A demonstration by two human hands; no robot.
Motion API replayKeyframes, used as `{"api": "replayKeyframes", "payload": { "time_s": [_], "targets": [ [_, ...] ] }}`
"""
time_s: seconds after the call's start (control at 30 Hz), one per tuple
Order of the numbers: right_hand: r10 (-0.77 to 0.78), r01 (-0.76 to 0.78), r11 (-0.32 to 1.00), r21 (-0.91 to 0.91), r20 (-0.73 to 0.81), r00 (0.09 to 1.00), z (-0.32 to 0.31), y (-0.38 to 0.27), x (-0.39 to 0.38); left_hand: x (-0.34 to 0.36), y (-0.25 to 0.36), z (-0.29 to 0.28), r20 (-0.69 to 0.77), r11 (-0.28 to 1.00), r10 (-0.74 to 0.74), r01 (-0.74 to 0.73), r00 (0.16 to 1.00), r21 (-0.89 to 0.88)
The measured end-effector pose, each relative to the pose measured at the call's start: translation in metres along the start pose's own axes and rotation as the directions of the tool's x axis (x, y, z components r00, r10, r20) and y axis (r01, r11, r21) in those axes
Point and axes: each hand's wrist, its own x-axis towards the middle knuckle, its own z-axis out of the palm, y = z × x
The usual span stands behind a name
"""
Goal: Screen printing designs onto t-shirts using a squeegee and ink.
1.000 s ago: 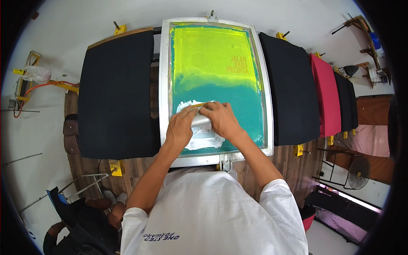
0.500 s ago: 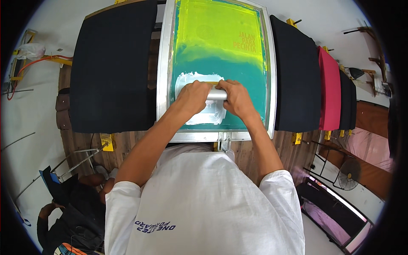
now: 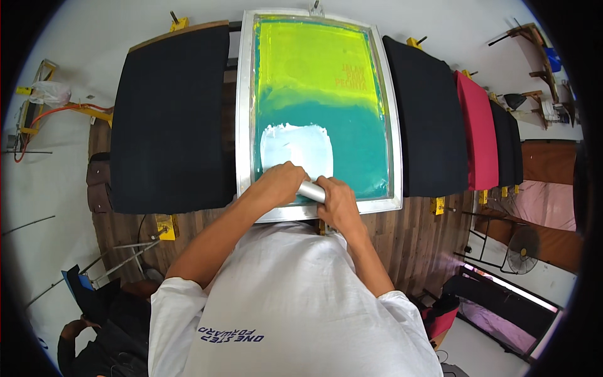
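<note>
Both hands point(image 3: 308, 188) dragged the squeegee point(image 3: 312, 191) nearer, exposing white ink point(image 3: 295, 146).

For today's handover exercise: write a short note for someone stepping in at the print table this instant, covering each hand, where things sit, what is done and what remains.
Left hand and right hand: both grip the metal squeegee, near the screen's near edge.
Screen frame lies flat between black garments on the boards; a red garment lies further right.
Done: white ink is spread in a patch over the teal mesh.
Left: the yellow-green far half shows no white ink; whether the stroke is complete cannot be told.
</note>
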Motion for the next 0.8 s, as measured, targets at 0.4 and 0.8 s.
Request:
{"api": "replayKeyframes", "payload": {
  "time_s": [0.4,0.8],
  "targets": [
    [-0.147,0.163,0.976,-0.146,0.116,0.982,-0.040,0.001,0.109,0.028,-0.033,-0.048,-0.307,0.988,-0.038,-0.009,0.951,-0.152],
    [-0.154,0.204,0.967,-0.154,0.283,0.947,-0.031,0.011,0.143,0.045,-0.052,-0.040,-0.342,0.986,-0.109,0.058,0.933,-0.157]
  ]
}}
